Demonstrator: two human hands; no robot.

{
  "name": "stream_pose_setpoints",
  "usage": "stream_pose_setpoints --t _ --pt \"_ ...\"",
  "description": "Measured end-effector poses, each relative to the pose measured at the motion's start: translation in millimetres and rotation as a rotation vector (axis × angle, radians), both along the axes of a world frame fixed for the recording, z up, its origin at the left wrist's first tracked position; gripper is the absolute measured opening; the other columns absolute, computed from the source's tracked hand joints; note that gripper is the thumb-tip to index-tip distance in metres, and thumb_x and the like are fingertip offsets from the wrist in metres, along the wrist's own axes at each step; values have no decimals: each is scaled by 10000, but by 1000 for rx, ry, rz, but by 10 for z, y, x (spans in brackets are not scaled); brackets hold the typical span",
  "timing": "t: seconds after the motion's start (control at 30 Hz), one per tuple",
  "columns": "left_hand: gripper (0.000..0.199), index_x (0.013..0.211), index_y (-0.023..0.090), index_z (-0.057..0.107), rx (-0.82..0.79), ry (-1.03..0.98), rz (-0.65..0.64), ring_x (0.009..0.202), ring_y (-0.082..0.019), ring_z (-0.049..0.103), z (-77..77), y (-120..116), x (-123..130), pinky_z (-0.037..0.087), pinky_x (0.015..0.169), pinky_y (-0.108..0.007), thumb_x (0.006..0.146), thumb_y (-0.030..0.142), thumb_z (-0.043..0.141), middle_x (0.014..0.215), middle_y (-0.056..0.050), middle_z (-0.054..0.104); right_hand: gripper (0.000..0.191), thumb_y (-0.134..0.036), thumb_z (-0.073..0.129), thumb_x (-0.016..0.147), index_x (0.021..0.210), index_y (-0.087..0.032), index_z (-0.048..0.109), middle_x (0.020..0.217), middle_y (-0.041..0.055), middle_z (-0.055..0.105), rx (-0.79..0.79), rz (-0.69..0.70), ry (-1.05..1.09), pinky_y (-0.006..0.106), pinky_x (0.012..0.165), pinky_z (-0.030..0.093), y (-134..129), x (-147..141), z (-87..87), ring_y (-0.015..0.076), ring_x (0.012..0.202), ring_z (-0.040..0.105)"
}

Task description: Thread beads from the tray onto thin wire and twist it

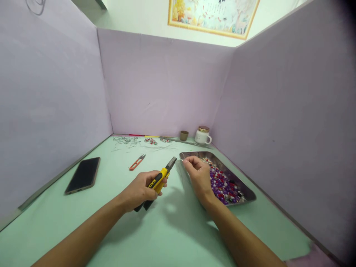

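Three lilac panels [167,85] wall in a pale green worktop [155,237], with a gold-framed picture [213,16] hung on the room wall beyond. At right on the worktop sits a metal tray [230,176] strewn with beads [222,185] in purple, red and white. At center, a person's left hand [139,189] has its fingers [150,194] wrapped around the handles of yellow-and-black pliers [160,178], whose long axis slants away and to the right. The right hand [199,178], over the tray's near-left side, has its fingers [193,159] pinched together at the tips on a thin strand [181,160]. The strand lies in the narrow gap just right of the pliers' nose, nearer the right hand; whether the nose is parted cannot be told. At left lies a phone [83,176], dark screen up; at the back stand a lidded mug [201,138] and a small cup [184,135]. Orange snips [137,163] lie beyond the left hand, short of two beaded clusters [150,141] and loose wire scraps [126,141].
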State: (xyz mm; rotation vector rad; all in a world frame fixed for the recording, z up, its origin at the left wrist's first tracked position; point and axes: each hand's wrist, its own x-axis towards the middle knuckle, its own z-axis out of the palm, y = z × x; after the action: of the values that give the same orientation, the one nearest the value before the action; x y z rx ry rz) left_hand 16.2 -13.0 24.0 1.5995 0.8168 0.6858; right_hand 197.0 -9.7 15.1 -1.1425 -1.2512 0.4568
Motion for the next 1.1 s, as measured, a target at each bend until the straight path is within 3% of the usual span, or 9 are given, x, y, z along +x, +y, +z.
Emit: stream_pose_setpoints --t 0.4,0.67,0.8,0.93,1.1 --pt "295 780 169 550 185 120 12 719 -138 526 -70 15 6 415 656 -266 536 57 427 930 -14 524 127 -238 495 692 603 -152 521 554 -20 482 -3 28 -56 219 539 347 16 -14 -26 105 546 422" --pt "227 736 167 512 255 238 114 649 -123 507 -147 20 -6 405 573 -244 562 64 411 839 -14 558 156 -272 495 704 620 -148 542 569 -14 486 -2 46 -99 226 559 349 10 -12 -42 111 567 430" --pt "265 819 182 482 315 225 165 693 -132 516 -160 8 11 410 599 -245 587 69 421 787 -7 551 222 -324 486 724 633 -144 579 554 -11 490 -49 108 -143 224 546 342 18 2 -37 114 561 435" --pt "446 1028 192 422 334 192 184 765 -139 526 -149 2 27 412 664 -253 599 74 447 851 -21 554 232 -300 480 730 628 -146 619 518 -14 496 -74 131 -171 222 539 340 31 -1 -37 119 549 450" --pt "261 788 185 481 358 401 117 632 -125 481 -142 7 -1 361 519 -218 583 51 393 726 -1 528 193 -236 488 716 607 -150 622 545 -8 535 -22 104 -197 218 555 347 26 -19 -44 122 570 479"
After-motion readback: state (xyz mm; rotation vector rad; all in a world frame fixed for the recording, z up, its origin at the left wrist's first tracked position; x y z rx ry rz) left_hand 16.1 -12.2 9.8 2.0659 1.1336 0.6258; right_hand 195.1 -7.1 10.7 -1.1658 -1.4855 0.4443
